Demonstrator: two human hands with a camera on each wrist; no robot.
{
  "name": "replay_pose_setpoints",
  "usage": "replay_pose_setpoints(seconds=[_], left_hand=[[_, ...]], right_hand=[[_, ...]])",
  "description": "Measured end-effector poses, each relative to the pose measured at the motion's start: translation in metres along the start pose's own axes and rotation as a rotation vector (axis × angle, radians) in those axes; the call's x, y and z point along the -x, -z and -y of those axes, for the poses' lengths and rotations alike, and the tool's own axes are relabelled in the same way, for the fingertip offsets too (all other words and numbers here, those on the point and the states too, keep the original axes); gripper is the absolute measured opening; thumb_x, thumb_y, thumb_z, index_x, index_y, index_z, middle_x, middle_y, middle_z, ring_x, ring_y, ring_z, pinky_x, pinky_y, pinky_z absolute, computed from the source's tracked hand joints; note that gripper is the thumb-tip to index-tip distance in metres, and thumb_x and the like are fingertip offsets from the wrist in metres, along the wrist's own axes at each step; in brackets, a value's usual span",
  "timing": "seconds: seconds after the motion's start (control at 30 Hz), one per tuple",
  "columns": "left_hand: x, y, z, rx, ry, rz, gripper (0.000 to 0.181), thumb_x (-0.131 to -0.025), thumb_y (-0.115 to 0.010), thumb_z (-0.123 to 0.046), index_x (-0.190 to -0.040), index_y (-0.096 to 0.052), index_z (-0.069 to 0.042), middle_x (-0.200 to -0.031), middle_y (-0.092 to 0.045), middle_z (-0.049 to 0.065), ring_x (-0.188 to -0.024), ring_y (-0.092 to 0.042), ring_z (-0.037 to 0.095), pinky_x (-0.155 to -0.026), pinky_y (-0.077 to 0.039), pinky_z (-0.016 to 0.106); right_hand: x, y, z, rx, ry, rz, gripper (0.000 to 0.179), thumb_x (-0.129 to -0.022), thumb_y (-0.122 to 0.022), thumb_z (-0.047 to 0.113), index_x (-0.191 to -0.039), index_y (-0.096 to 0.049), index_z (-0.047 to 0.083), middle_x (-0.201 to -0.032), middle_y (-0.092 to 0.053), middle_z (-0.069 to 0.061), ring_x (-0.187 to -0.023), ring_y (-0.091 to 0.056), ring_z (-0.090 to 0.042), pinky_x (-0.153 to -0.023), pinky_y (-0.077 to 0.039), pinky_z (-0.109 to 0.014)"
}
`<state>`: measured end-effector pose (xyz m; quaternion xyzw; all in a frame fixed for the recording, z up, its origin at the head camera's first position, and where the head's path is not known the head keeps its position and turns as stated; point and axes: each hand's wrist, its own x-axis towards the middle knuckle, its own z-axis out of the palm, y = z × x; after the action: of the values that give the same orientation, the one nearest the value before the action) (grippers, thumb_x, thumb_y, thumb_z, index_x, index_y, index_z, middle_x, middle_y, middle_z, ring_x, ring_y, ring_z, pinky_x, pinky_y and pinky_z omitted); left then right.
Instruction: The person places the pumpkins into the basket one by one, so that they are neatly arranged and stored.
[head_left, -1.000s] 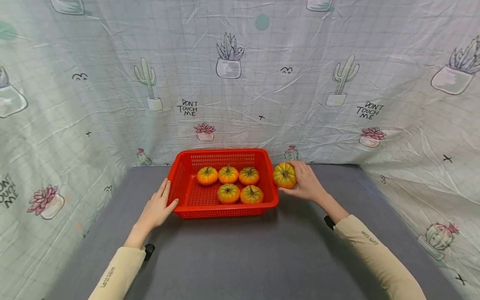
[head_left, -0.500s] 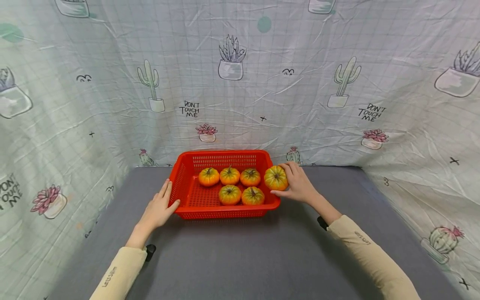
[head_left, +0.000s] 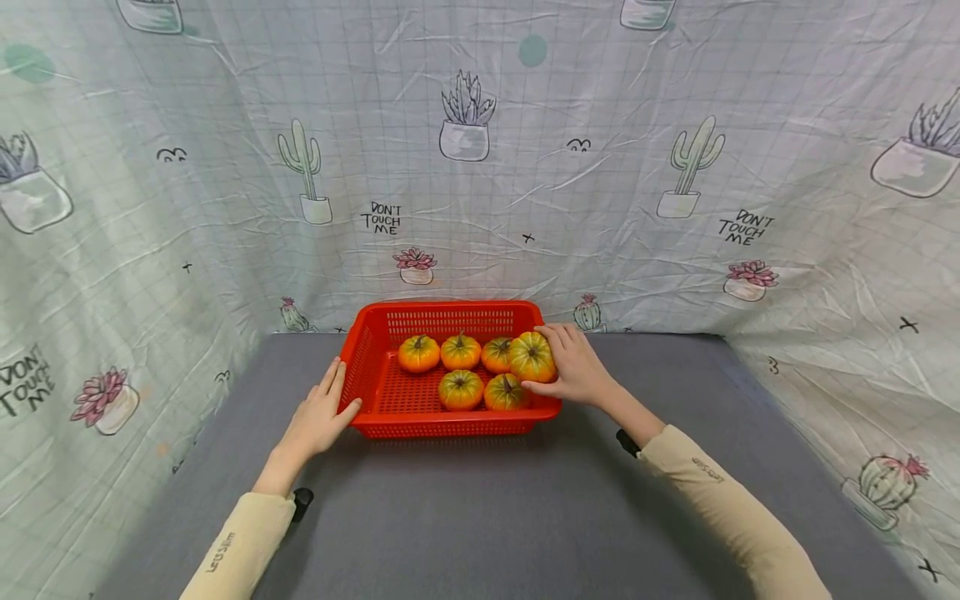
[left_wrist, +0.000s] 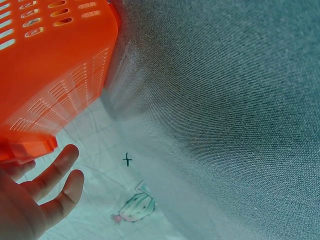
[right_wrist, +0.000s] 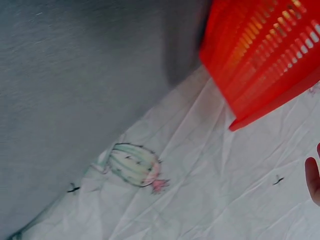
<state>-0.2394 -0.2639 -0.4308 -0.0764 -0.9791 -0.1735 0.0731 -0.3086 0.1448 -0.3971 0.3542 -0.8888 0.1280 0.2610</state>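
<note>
A red plastic basket (head_left: 446,427) with slotted walls stands on the table and contains several small orange-green pumpkins (head_left: 461,390). My right hand (head_left: 576,367) grips another pumpkin (head_left: 532,357) from its right side, fingers behind and thumb in front. This pumpkin is over the basket's right end and overlaps two others in the head view. My left hand (head_left: 313,421) rests at the basket's left rim, thumb near the front corner. In the left wrist view its fingers (left_wrist: 69,192) extend loosely beyond the rim. The right wrist view catches only a fingertip (right_wrist: 313,177) at its edge.
A grey cloth covers the table (head_left: 465,517). Behind and on both sides hangs a pale curtain (head_left: 480,200) printed with cacti and potted plants, meeting the table just past the basket. Bare basket floor (head_left: 397,397) shows at the left front.
My right hand has carried the pumpkin leftward from beside the basket's right wall to over its right end. My left hand has stayed at the left rim.
</note>
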Motion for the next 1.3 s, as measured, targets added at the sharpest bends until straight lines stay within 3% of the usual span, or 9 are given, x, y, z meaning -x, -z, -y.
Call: replay_pose_setpoints(seconds=[0.47, 0.7, 0.97, 1.3], left_hand=[[-0.001, -0.001, 0.000, -0.003, -0.002, -0.008, 0.070, -0.089, -0.045, -0.034, -0.141, -0.014, 0.002, -0.148, -0.013, 0.020, -0.113, -0.037, 0.051, -0.088, -0.034, 0.062], [-0.001, -0.001, 0.000, -0.004, -0.002, -0.010, 0.070, -0.089, -0.045, -0.033, -0.141, -0.015, 0.002, -0.148, -0.013, 0.020, -0.112, -0.038, 0.051, -0.087, -0.034, 0.062], [-0.001, -0.002, 0.001, 0.000, 0.002, -0.005, 0.070, -0.089, -0.044, -0.033, -0.142, -0.013, 0.002, -0.148, -0.012, 0.020, -0.114, -0.037, 0.050, -0.089, -0.033, 0.062], [0.000, -0.002, -0.001, -0.003, -0.002, -0.004, 0.070, -0.089, -0.043, -0.034, -0.141, -0.013, 0.003, -0.148, -0.012, 0.021, -0.115, -0.036, 0.052, -0.089, -0.033, 0.062]], right_hand=[[-0.035, 0.007, 0.027, 0.065, 0.120, 0.094, 0.084, -0.067, -0.061, 0.060, -0.127, -0.041, 0.004, -0.120, -0.048, -0.011, -0.107, -0.040, -0.024, -0.086, -0.038, -0.042], [-0.056, 0.009, 0.034, 0.062, 0.197, 0.102, 0.082, -0.069, -0.059, 0.061, -0.128, -0.038, 0.007, -0.120, -0.049, -0.008, -0.104, -0.041, -0.022, -0.086, -0.038, -0.040], [-0.085, 0.010, 0.045, 0.009, 0.218, 0.131, 0.084, -0.071, -0.057, 0.061, -0.131, -0.034, 0.007, -0.124, -0.047, -0.008, -0.105, -0.042, -0.022, -0.088, -0.040, -0.039], [-0.115, -0.004, 0.056, -0.086, 0.203, 0.128, 0.084, -0.071, -0.059, 0.057, -0.134, -0.030, 0.009, -0.128, -0.044, -0.007, -0.109, -0.042, -0.021, -0.091, -0.039, -0.039]])
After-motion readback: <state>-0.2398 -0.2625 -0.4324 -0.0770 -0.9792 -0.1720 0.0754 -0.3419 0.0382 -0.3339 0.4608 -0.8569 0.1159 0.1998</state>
